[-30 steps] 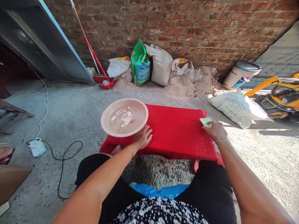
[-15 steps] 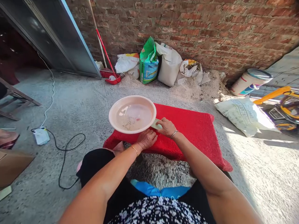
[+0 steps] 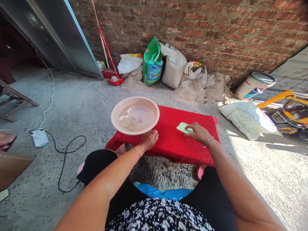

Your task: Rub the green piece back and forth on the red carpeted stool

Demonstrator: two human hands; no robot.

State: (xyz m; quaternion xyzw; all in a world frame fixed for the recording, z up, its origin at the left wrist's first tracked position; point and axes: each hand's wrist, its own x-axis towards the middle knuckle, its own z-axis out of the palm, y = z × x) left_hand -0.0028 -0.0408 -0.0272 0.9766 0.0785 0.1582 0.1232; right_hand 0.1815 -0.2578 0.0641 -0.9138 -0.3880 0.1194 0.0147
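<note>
In the head view, measured from the red cloth's (image 3: 168, 146) middle, the right hand (image 3: 198, 132) at three o'clock grips a pale green block (image 3: 182, 126), underside hidden. The left hand (image 3: 148, 140), at eight, rests half-curled, palm hidden: cannot tell if it holds anything. Glare obscures the basin (image 3: 115, 122) at ten.

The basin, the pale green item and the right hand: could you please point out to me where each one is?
Basin (image 3: 132, 132): head view, on its near rim.
Pale green item (image 3: 182, 127): head view, on its uncovered left part.
Right hand (image 3: 198, 132): head view, on its back.
</note>
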